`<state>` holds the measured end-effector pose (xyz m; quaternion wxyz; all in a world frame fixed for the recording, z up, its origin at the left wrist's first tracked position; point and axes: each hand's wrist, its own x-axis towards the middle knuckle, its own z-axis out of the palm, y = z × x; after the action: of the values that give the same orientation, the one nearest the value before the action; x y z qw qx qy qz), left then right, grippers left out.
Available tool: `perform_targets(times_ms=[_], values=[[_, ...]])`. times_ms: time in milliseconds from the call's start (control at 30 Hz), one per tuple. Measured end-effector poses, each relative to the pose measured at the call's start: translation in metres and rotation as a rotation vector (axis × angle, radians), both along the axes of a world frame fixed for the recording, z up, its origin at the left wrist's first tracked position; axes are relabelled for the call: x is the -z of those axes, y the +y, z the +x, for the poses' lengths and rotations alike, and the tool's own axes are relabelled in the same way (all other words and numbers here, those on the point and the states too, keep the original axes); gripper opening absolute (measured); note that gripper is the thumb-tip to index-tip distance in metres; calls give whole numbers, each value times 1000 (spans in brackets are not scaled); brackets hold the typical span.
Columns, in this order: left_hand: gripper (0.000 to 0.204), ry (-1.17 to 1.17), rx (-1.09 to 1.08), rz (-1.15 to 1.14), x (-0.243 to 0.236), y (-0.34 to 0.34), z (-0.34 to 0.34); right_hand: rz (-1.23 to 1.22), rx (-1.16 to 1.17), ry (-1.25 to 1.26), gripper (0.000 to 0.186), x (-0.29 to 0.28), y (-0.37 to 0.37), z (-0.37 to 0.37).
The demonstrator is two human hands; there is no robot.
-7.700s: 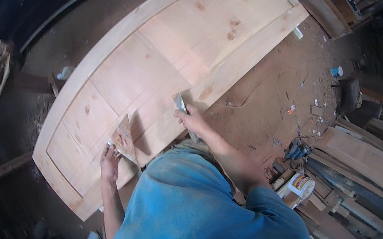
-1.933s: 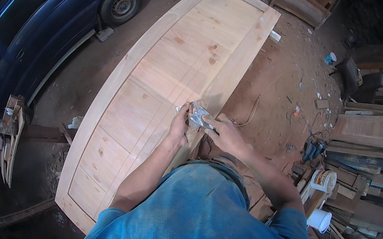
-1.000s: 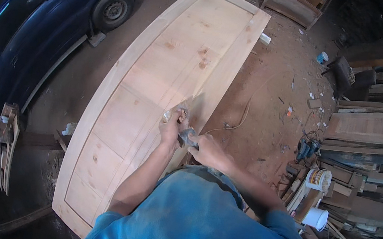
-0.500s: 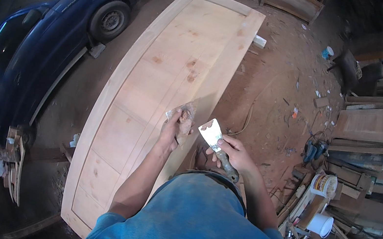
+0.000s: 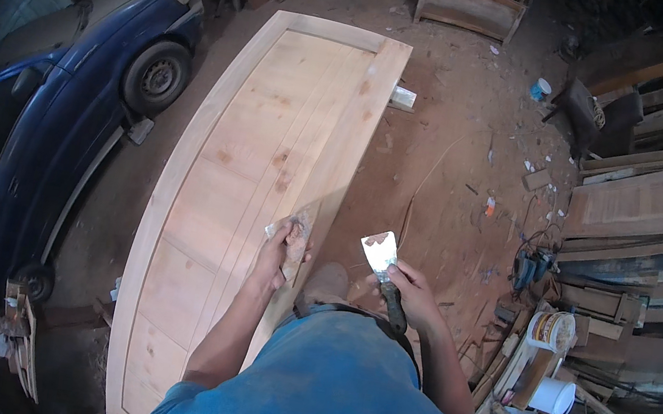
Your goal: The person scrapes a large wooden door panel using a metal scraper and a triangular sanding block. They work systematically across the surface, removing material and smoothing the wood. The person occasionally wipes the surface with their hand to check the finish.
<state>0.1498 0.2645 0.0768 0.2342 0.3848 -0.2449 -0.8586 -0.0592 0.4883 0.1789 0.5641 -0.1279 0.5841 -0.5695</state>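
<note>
A large pale wooden door (image 5: 219, 182) with a raised frame lies flat, with brownish patches on its panels. Over its right edge, my left hand (image 5: 270, 259) is closed around a small flat board smeared with brownish putty (image 5: 298, 241). To the right of the door, my right hand (image 5: 416, 297) grips the dark handle of a putty knife (image 5: 380, 251). The knife's broad pale blade points up and away, with a brown smear along its tip. Blade and board are apart.
A blue car (image 5: 65, 99) stands to the left. Stacked planks (image 5: 650, 199) line the right side, with a labelled white bucket (image 5: 550, 331) and a plain white bucket (image 5: 553, 397) nearer me. A wooden cabinet-like piece (image 5: 471, 7) stands at the far end; scraps litter the brown floor.
The view has shifted, so the door's far end sits lower and further left. Both hands appear lower, a little further apart, still holding the board and the putty knife.
</note>
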Motion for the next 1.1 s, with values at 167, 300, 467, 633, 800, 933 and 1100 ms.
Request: perform_targets(times_ms=[167,300,467,633,800,933,1100], values=[[47,-17,41,19,20,-24,-23,12,101,-8,29,13,2,-19],[47,12,37,57,19,-44,-56,68,133,52,34,24,-6,-48],[55,-22,119,61,15,-80,-102,20,142,71,31,20,-41,-105],[75,-89,68,-24,23,-122,-156,32,51,154,31,10,-114,-178],[88,-144,-38,79,27,-170,-202,84,-118,197,31,0,-201,-256],[96,-152,-112,191,36,-207,-231,160,-190,200,36,-8,-258,-314],[102,-76,-94,100,51,-242,-258,195,-144,181,42,-1,-302,-359]])
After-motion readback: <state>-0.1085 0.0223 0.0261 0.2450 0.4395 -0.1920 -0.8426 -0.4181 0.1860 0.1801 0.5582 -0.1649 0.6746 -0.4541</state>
